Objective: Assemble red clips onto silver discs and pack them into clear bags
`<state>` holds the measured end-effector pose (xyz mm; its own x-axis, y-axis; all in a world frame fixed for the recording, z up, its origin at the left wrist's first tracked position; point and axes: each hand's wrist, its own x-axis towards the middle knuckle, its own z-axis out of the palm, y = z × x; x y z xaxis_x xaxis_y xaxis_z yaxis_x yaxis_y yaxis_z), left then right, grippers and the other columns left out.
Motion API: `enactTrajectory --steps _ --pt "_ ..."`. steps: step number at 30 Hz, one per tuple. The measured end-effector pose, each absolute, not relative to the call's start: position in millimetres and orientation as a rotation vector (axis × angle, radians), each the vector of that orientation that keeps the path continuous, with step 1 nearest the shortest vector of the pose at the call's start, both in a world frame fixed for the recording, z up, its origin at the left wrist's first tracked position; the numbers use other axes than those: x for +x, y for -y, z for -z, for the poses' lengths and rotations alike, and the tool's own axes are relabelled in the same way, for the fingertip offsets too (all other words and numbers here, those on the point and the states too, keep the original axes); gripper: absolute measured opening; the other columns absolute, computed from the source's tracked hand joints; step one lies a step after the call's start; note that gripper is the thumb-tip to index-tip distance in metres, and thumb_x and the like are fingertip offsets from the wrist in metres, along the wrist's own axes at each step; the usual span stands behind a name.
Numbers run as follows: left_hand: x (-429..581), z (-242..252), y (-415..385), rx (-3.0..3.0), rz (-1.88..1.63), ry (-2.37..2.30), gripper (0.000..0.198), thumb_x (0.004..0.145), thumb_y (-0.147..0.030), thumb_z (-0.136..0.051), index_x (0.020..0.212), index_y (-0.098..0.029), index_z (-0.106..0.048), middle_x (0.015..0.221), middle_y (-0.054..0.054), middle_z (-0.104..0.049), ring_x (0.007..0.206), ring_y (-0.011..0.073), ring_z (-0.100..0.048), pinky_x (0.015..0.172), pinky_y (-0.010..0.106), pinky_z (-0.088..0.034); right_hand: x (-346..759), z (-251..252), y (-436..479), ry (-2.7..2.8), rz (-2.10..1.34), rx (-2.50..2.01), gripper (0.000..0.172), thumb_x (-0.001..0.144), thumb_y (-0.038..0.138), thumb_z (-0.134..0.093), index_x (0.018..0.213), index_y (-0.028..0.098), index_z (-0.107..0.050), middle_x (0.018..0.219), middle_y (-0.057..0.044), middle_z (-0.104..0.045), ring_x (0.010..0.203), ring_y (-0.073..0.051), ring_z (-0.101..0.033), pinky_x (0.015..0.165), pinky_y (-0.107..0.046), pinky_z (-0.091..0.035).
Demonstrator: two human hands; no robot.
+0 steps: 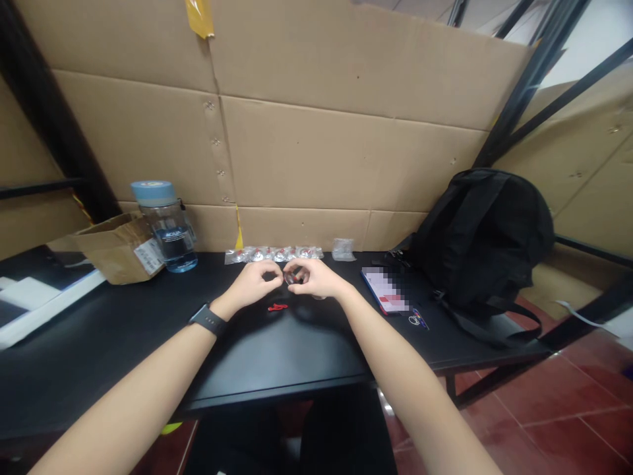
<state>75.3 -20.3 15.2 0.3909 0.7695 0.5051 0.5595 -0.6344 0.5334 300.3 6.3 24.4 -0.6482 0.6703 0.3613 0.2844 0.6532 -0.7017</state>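
Note:
Above the middle of the black table, my left hand [257,282] and my right hand [316,277] meet almost fingertip to fingertip. Between the thumb and fingers of the right hand is a small round shiny object [290,279] with some red by it; its kind is unclear. The left thumb and forefinger are pinched together at its edge, and what they grip is too small to tell. A loop of red cord [277,307] lies on the table just below the hands. Behind them lies a row of small clear packets [281,254] with round silvery and red contents.
A clear plastic bag [343,249] lies behind my right hand. On the left stand a water bottle [171,227] and an open cardboard box [119,247]. To the right are a phone-like device [383,290], a keyring [418,320] and a black backpack [489,244]. A cardboard wall [306,158] closes the back.

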Motion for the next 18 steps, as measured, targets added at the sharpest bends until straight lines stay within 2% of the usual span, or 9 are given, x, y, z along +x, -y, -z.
enactTrajectory --steps 3,6,12,15,18 --pt "76 -16 22 2.392 -1.03 -1.133 0.018 0.083 -0.027 -0.058 0.077 -0.021 -0.074 0.091 0.005 -0.075 0.085 0.0214 -0.068 0.084 0.034 -0.053 310 -36 1 2.373 -0.658 -0.822 0.036 0.067 0.019 -0.077 0.103 0.023 -0.073 0.089 0.001 -0.072 0.071 -0.014 -0.064 0.067 -0.024 -0.049" --pt "75 -18 23 2.424 -0.984 -1.091 0.019 0.083 -0.026 -0.058 0.081 -0.022 -0.076 0.095 0.005 -0.076 0.088 0.0216 -0.069 0.088 0.035 -0.053 319 -44 4 2.406 -0.65 -0.91 0.04 0.069 0.021 -0.077 0.108 0.024 -0.073 0.084 0.002 -0.072 0.064 -0.013 -0.063 0.061 -0.024 -0.048" --pt "63 -23 22 2.529 -0.784 -1.081 0.021 0.086 -0.033 -0.06 0.09 -0.024 -0.079 0.094 0.004 -0.077 0.087 0.0221 -0.07 0.085 0.032 -0.053 343 -46 -9 2.492 -0.417 -1.21 0.035 0.061 0.022 -0.083 0.096 0.024 -0.076 0.088 0.0 -0.075 0.073 -0.016 -0.065 0.065 -0.025 -0.045" --pt "53 -24 20 2.557 -0.638 -1.064 0.023 0.084 -0.032 -0.06 0.097 -0.025 -0.079 0.096 0.004 -0.078 0.087 0.0216 -0.071 0.084 0.031 -0.053 354 -43 -16 2.505 -0.45 -1.338 0.037 0.058 0.021 -0.086 0.094 0.024 -0.076 0.086 0.001 -0.075 0.074 -0.017 -0.066 0.064 -0.024 -0.044" --pt "41 -26 17 2.546 -0.432 -1.059 0.022 0.082 -0.029 -0.061 0.095 -0.027 -0.079 0.09 0.002 -0.078 0.078 0.0192 -0.071 0.075 0.027 -0.051 356 -41 -19 2.528 -0.479 -1.42 0.041 0.054 0.026 -0.089 0.092 0.024 -0.075 0.085 0.001 -0.075 0.072 -0.017 -0.067 0.061 -0.024 -0.042"
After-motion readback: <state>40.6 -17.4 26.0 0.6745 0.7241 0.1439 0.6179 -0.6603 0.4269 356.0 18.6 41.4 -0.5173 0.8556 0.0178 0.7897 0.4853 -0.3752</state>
